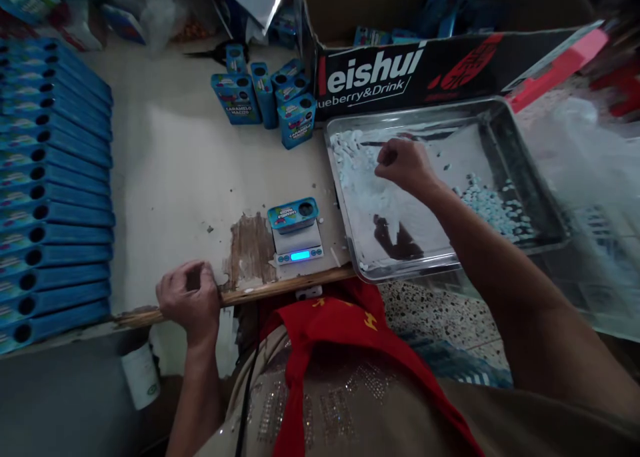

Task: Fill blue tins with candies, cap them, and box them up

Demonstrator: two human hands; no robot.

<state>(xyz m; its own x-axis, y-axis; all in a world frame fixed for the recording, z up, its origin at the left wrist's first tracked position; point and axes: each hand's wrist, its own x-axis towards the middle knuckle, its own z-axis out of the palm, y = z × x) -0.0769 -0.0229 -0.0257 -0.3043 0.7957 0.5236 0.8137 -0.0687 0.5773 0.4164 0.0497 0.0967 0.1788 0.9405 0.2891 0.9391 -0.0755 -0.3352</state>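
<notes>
Saw the tablets [495, 210] lying loose in the tray [410, 271], heaped toward its right side, with more white pieces [347, 147] at the upper left, near the right hand [404, 167]. Found the box [293, 217] resting on the scale [299, 240], just left of the tray. Noticed the display lit, but could not read the digits.

Judged the work as partly advanced: counted one box on the scale, with many tablets remaining in the tray. Saw at the far left a long, orderly row [55, 177] of similar boxes, probably set aside. Could not tell their contents, nor say for certain how many were complete. Saw also a small group [297, 122] standing behind the scale, perhaps left for later, and several more inside the carton [370, 77].

Observed the right forearm reaching across the tray from the lower right, wrist bent, fingers curled in toward the thumb above the white pieces. Could not tell of anything pinched there. Saw the left hand [190, 297] half curled at the edge of the table [170, 150], released, with nothing visible in it.
</notes>
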